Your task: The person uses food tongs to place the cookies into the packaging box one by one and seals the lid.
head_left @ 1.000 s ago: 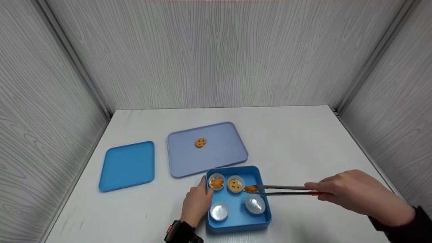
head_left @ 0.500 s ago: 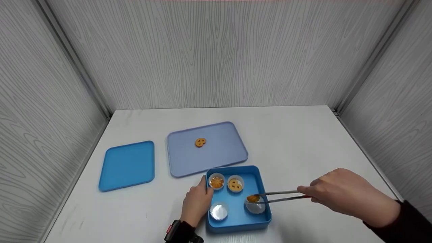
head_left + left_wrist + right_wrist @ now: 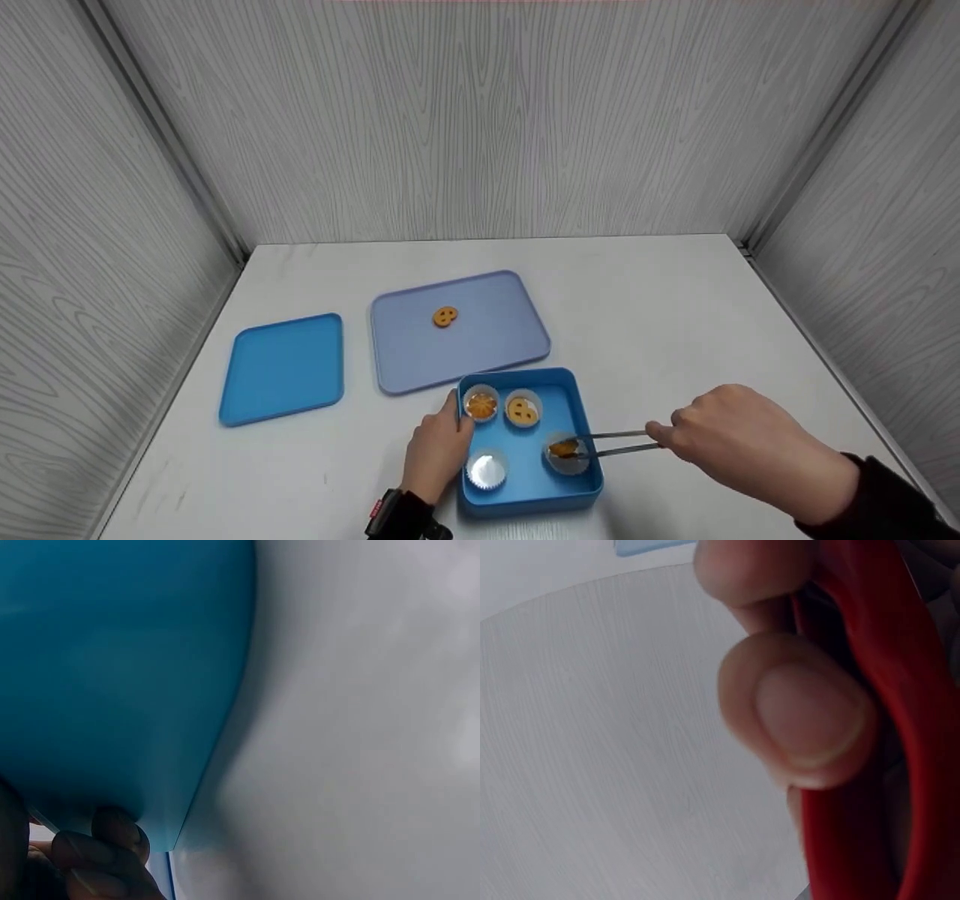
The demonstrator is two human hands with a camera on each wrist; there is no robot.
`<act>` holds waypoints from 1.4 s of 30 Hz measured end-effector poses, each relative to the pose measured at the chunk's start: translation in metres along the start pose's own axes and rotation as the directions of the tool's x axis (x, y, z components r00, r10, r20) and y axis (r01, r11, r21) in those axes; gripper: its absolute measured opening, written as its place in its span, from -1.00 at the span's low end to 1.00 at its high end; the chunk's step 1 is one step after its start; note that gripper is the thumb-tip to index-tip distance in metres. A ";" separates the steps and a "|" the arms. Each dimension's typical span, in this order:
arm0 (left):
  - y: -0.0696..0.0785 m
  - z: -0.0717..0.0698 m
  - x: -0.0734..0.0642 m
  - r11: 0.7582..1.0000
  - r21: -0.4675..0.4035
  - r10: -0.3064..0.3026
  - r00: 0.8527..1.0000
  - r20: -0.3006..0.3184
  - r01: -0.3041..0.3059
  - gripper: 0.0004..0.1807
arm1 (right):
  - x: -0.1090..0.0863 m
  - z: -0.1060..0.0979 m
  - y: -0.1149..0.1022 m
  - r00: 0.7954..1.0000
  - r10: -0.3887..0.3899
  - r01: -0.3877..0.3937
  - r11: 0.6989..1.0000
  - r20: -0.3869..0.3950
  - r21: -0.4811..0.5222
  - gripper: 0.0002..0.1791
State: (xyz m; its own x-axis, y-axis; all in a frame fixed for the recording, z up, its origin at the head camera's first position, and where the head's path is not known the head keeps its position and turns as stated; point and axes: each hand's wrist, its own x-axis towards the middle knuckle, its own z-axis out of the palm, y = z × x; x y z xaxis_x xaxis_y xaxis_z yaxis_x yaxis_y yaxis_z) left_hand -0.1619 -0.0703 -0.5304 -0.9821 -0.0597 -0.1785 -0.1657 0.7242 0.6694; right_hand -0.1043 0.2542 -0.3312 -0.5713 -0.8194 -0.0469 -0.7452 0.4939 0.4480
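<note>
My right hand (image 3: 757, 446) grips a pair of metal tongs (image 3: 626, 450) with red handles (image 3: 855, 840), seen close up in the right wrist view. Between the tong tips is a brown cookie (image 3: 563, 448), down inside the right foil cup (image 3: 568, 469) of the blue box (image 3: 525, 499). At the box's left wall, my left hand (image 3: 436, 454) holds the rim; its fingertips (image 3: 90, 847) press against the wall in the left wrist view. Two cups at the back of the box hold an orange-brown cookie (image 3: 481, 406) and a pale button-like cookie (image 3: 523, 411). The front left foil cup (image 3: 487, 471) shows bare silver.
Just behind the box lies a lavender tray (image 3: 487, 345) bearing one brown button-like cookie (image 3: 445, 316). Farther left is a flat blue lid or tray (image 3: 285, 367). Grey wood-grain panels (image 3: 480, 120) wall in the white table (image 3: 660, 315) on three sides.
The tongs have carried the brown cookie from near the pale cookie's cup toward the front and down into the right foil cup. The left hand and box have stayed put.
</note>
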 end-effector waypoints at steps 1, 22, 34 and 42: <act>0.000 0.000 0.000 1.000 -0.002 -0.001 1.000 0.000 0.001 -0.32 | 0.001 0.000 -0.002 1.000 0.001 -0.001 1.000 0.008 -0.010 -0.66; -0.001 0.001 -0.002 1.000 0.006 0.029 0.999 -0.041 -0.029 -0.32 | 0.008 0.014 -0.006 1.000 0.022 -0.022 0.999 -0.012 -0.035 -0.65; 0.000 0.000 -0.001 1.000 0.005 0.021 0.999 -0.024 -0.021 -0.32 | 0.000 0.011 0.001 0.997 0.042 -0.042 0.999 -0.058 0.001 -0.65; -0.001 0.001 -0.002 0.999 0.005 0.036 0.999 -0.041 -0.036 -0.33 | -0.010 0.015 0.005 0.984 0.065 -0.062 0.998 -0.164 0.024 -0.54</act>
State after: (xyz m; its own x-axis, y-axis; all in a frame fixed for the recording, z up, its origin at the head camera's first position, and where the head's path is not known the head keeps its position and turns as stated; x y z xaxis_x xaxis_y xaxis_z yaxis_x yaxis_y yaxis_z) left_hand -0.1597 -0.0707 -0.5313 -0.9903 -0.0617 -0.1246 -0.1300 0.7293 0.6718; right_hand -0.1070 0.2693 -0.3415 -0.5540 -0.8224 0.1294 -0.7166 0.5502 0.4287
